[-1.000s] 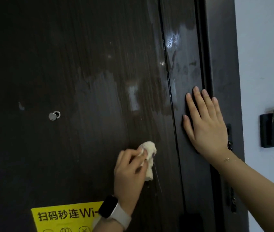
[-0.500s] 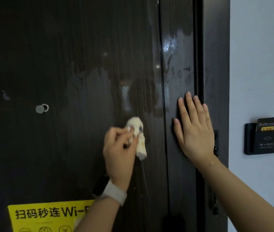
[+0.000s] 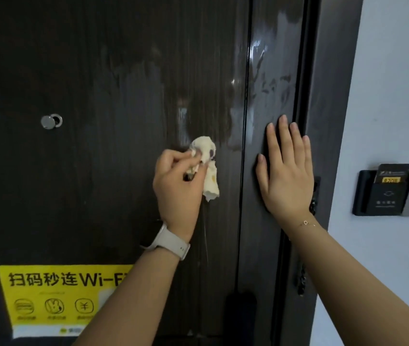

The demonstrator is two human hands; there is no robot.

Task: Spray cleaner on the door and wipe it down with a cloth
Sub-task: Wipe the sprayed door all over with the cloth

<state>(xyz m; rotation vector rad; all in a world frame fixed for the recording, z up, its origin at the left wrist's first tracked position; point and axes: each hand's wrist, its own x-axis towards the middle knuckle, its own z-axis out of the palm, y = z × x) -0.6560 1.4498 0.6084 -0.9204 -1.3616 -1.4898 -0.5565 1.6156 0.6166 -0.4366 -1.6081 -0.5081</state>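
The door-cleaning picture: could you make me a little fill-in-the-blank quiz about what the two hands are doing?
1. The left hand grips a crumpled ____ against the door.
2. The right hand rests ____ on the door, fingers straight.
3. The left wrist wears a pale ____.
4. The sticker at the lower left is ____ in colour.

Missing words: cloth; flat; watch; yellow

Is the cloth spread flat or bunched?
Bunched: the cloth is a crumpled wad pinched in the left hand, one end dangling.
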